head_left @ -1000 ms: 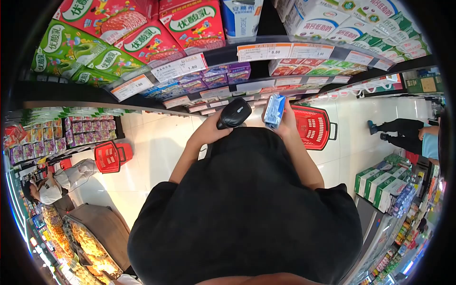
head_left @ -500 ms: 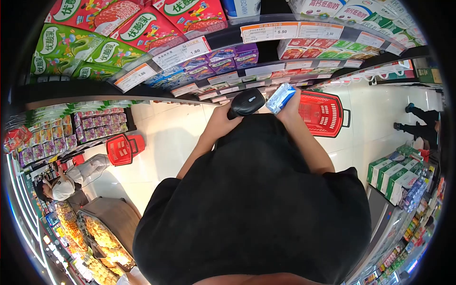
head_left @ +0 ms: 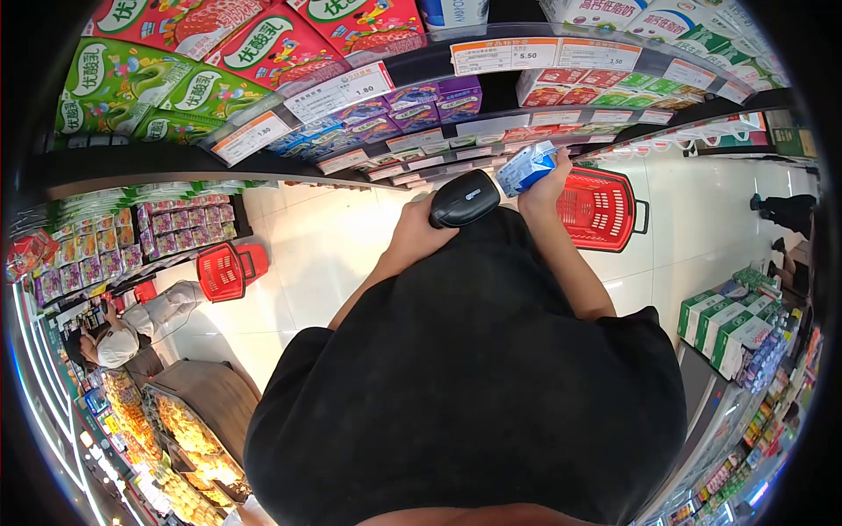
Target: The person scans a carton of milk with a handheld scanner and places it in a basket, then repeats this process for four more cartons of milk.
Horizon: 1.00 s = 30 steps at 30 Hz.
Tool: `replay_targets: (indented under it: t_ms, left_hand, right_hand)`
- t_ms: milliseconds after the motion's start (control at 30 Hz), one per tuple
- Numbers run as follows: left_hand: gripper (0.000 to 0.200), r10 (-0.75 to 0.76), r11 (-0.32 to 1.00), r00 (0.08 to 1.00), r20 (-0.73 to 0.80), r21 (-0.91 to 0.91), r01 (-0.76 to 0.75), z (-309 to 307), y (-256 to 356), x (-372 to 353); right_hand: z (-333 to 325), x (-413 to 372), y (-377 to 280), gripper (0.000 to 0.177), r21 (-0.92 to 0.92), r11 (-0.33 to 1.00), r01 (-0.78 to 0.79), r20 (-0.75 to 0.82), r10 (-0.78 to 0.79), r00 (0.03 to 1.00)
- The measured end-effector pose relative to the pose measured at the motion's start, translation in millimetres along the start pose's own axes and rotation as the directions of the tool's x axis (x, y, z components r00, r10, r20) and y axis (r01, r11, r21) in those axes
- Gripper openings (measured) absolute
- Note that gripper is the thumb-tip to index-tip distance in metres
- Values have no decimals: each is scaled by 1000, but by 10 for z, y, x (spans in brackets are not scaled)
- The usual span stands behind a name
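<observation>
My left hand (head_left: 416,230) is closed around a black barcode scanner (head_left: 466,198), whose wide head points toward the shelf. In my right hand (head_left: 545,190) is a small blue and white drink carton (head_left: 524,168), tilted, its end toward the scanner. A narrow gap separates the carton from the scanner head. Both hands are in front of my black shirt, just below the shelf edges. My fingers wrap the carton's right side, and part of the scanner's handle is hidden by my left hand.
Shelves with price tags (head_left: 504,56) hold red drink packs (head_left: 281,48), green packs (head_left: 127,83) and purple cartons (head_left: 412,114) ahead. A red basket (head_left: 600,209) stands on the floor at right, another red basket (head_left: 221,272) at left. A person (head_left: 118,344) is at far left.
The scanner head has turned and moved slightly down and right. The carton has shifted a little right and up and turned, showing more of its blue side.
</observation>
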<state>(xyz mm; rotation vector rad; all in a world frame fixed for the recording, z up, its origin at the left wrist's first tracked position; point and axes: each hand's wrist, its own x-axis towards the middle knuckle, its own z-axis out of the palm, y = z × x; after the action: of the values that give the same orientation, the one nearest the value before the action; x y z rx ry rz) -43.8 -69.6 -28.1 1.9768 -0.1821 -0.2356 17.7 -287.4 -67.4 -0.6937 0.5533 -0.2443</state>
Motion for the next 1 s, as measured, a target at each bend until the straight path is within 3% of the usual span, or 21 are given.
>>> replay_targets:
  t_ms: [367, 433, 567, 633, 1000]
  left_hand:
    - [39, 82, 987, 992, 97, 132, -95, 31, -54, 18]
    - [39, 75, 989, 992, 97, 122, -87, 33, -24, 12]
    - [38, 60, 992, 993, 101, 108, -71, 46, -56, 0]
    - [38, 68, 991, 992, 103, 105, -79, 51, -60, 0]
    - [40, 57, 991, 990, 132, 115, -72, 33, -10, -14]
  right_hand:
    - [-164, 68, 48, 39, 49, 999, 10, 25, -11, 1000]
    - [-179, 43, 40, 40, 20, 999, 26, 96, -28, 995]
    - [-207, 61, 67, 40, 11, 1000, 16, 88, -17, 996]
    - [-177, 79, 72, 52, -15, 1000, 26, -8, -26, 1000]
    - [-166, 27, 43, 51, -32, 999, 20, 32, -19, 999]
